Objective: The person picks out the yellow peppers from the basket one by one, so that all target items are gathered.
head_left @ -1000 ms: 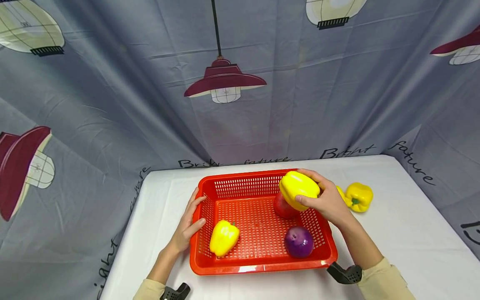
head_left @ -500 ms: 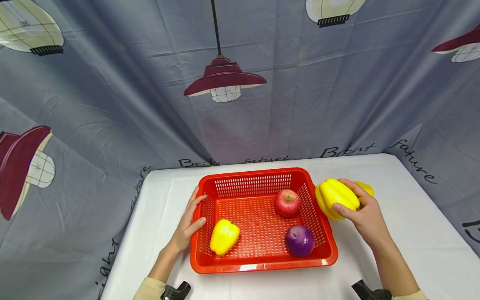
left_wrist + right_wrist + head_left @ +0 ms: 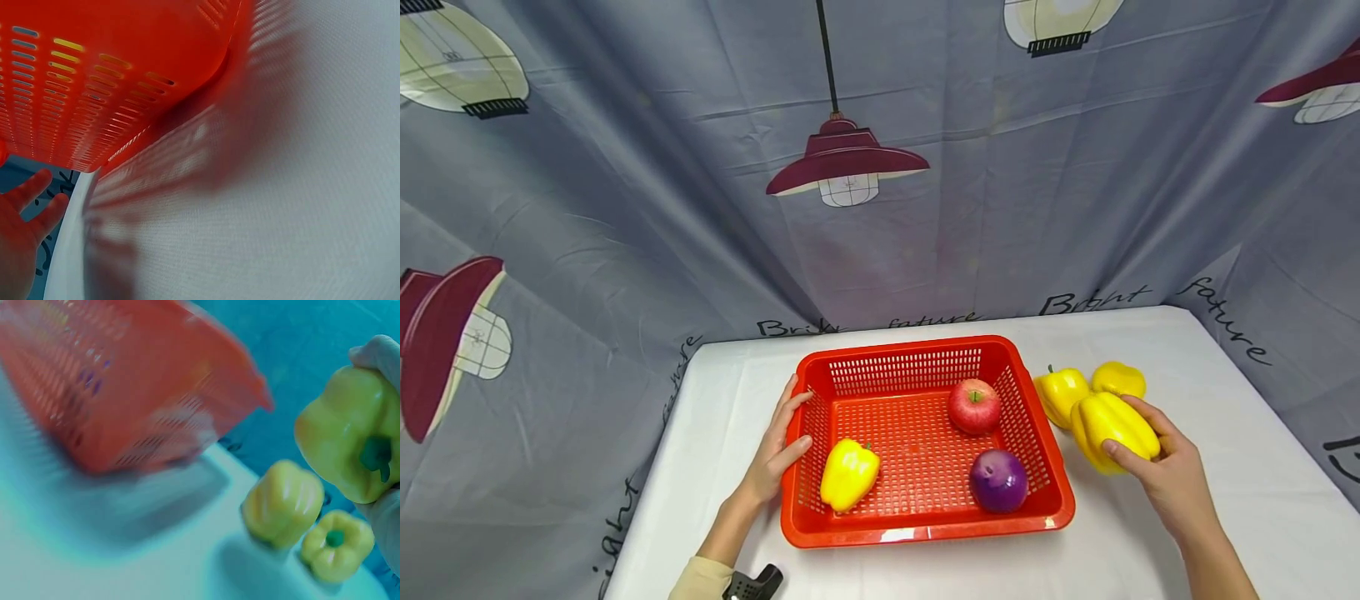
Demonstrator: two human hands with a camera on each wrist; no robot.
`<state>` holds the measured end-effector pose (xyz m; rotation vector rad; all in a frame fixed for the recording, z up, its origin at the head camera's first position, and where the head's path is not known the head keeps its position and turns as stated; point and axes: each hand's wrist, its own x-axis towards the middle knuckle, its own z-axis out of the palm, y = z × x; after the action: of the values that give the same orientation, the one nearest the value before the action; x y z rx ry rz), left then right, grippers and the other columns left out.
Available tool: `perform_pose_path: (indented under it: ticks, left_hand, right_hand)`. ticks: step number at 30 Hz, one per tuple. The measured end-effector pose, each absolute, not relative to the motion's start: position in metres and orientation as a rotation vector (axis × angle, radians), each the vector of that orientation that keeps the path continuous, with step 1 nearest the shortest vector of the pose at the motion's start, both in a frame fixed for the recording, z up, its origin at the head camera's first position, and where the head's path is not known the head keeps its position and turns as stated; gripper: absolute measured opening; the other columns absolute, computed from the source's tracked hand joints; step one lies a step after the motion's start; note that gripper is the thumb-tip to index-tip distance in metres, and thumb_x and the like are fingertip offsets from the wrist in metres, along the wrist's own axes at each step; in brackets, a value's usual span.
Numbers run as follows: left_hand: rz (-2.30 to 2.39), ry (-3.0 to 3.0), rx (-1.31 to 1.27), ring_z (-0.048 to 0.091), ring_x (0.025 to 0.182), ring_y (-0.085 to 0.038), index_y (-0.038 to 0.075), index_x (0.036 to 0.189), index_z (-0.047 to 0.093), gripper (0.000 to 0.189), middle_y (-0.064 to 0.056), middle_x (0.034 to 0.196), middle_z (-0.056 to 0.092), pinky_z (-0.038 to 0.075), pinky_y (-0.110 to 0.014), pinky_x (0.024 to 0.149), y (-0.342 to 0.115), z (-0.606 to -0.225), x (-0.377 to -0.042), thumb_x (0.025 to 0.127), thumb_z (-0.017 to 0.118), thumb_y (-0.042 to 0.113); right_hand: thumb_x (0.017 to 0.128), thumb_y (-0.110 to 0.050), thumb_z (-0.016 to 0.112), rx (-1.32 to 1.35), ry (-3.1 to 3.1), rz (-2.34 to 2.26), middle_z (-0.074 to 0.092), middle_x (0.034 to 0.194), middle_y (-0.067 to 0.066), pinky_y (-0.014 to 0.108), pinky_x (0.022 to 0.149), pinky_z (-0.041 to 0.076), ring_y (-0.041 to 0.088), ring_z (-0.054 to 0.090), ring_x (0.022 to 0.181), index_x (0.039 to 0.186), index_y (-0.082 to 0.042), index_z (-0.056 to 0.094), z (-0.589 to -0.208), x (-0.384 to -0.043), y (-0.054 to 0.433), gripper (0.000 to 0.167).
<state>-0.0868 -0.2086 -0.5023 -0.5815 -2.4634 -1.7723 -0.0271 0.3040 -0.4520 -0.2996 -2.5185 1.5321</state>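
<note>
My right hand [image 3: 1172, 467] holds a yellow bell pepper [image 3: 1112, 429] to the right of the red plastic basket [image 3: 925, 533]. Its green stem shows in the right wrist view, with the pepper [image 3: 350, 434] seen above the table. Close behind it on the table are two more yellow bell peppers, one beside the basket [image 3: 1062, 396] and one farther right [image 3: 1118, 379]. At the basket's left rim rests my left hand [image 3: 771, 454], its fingers spread and fairly straight. Inside the basket lie a yellow bell pepper [image 3: 849, 475], a red apple [image 3: 974, 407] and a round purple item [image 3: 998, 481].
A white cloth covers the table [image 3: 1225, 433]. Behind it hangs a grey curtain [image 3: 985, 233] printed with lamps and lettering. The basket has perforated walls and takes up the table's middle.
My right hand has carried the bell pepper from above the basket out over its right rim, then farther right and toward me. The apple is uncovered. My left hand has stayed put.
</note>
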Motion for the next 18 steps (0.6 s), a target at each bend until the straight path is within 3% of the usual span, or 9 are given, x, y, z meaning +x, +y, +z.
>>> perform_pose_path:
  ticks: [8,14,18]
  left_hand:
    - [-1.768,-2.463,-0.59,0.02,0.148,-0.031,0.012,0.151,0.041,0.062,-0.001,0.169,0.006,0.041,-0.037,0.104,-0.209,-0.502,-0.087,0.091,0.052,0.021]
    - [-1.737,-2.479,-0.603,0.018,0.149,-0.032,0.011,0.151,0.04,0.061,-0.001,0.169,0.006,0.037,-0.037,0.107,-0.21,-0.502,-0.087,0.092,0.052,0.022]
    - [-1.713,-2.478,-0.611,0.014,0.151,-0.031,0.011,0.151,0.041,0.061,-0.002,0.169,0.006,0.03,-0.035,0.111,-0.21,-0.501,-0.087,0.092,0.052,0.021]
  right_hand:
    - [0.091,-0.022,0.077,-0.389,-2.557,1.484,0.044,0.128,-0.022,0.01,0.079,0.035,0.004,0.041,0.104,0.153,-0.009,0.042,-0.483,-0.013,0.303,0.071]
    - [0.092,-0.032,0.075,-0.5,-2.633,1.436,0.045,0.144,0.015,0.028,0.084,0.034,0.023,0.04,0.112,0.155,-0.009,0.037,-0.499,-0.013,0.299,0.077]
    - [0.091,-0.037,0.075,-0.526,-2.679,1.42,0.045,0.143,0.024,0.041,0.084,0.036,0.03,0.041,0.111,0.155,-0.006,0.035,-0.509,-0.012,0.295,0.081]
